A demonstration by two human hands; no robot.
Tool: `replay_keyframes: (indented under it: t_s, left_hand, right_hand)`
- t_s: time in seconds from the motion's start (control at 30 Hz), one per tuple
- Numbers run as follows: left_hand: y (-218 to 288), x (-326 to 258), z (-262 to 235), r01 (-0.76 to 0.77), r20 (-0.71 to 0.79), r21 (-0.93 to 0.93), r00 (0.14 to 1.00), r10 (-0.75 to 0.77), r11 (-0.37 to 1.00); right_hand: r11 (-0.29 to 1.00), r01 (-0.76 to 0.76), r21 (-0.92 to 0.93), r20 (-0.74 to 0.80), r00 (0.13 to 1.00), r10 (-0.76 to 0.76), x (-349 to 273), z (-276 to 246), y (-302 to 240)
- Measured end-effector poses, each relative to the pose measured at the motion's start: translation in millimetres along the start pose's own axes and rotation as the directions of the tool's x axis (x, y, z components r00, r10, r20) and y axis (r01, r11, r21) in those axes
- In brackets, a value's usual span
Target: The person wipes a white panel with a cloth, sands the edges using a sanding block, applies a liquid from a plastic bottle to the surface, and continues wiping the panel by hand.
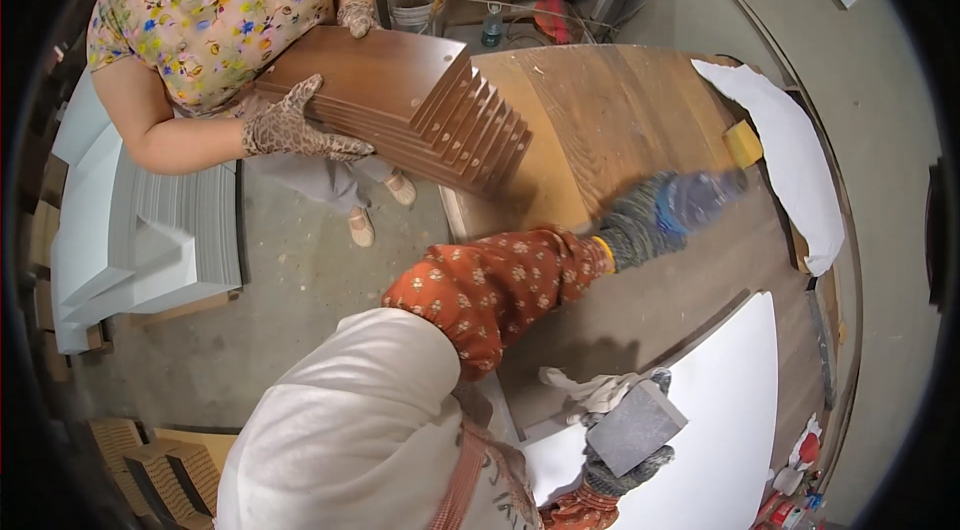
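My left hand (640, 220), in a grey knit glove with a yellow cuff, reaches out over the brown boards (600, 115). It is closed round a translucent blue object (700, 200) that looks like a plastic bottle, smeared by motion. Below it, my right hand (625, 475), also gloved, grips a flat grey rectangular block (637, 427). A crumpled white cloth (597, 390) sticks out beside that block. Under the right hand lies a white panel (725, 370). Across from me, a co-worker's patterned gloves (300, 125) hold a stack of brown wooden boards (375, 70).
A yellow sponge-like block (743, 143) and a white sheet (785, 140) lie at the table's far edge. Grey-white panels (180, 230) are stacked on the left. Brown corrugated pieces (165, 470) stand at lower left. Small bottles (790, 510) are at lower right.
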State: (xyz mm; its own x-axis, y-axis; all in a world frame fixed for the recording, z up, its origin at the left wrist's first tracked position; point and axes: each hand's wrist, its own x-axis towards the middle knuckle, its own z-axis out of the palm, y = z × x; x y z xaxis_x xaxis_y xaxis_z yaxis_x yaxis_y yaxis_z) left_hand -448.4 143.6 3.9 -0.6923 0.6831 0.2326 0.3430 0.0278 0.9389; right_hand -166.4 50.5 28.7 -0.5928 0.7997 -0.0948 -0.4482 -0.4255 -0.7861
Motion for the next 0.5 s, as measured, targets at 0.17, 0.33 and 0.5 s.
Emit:
replay_keyframes:
  t_s: [0.17, 0.33, 0.5]
  left_hand:
    - [-2, -37, 73, -0.029, -0.077, 0.131, 0.996, 0.039, 0.991]
    - [18, -33, 93, -0.036, 0.119, 0.105, 0.993, 0.024, 0.994]
    - [34, -36, 92, 0.04, 0.156, 0.131, 0.986, -0.061, 0.99]
  right_hand:
    - [0.998, 0.048, -0.028, -0.007, 0.999, -0.049, -11, -19, -12]
    - [0.997, 0.031, 0.069, 0.062, 0.997, -0.035, -22, -23, 1]
    - [0.981, -0.017, 0.195, 0.123, 0.992, -0.008, -29, -21, 3]
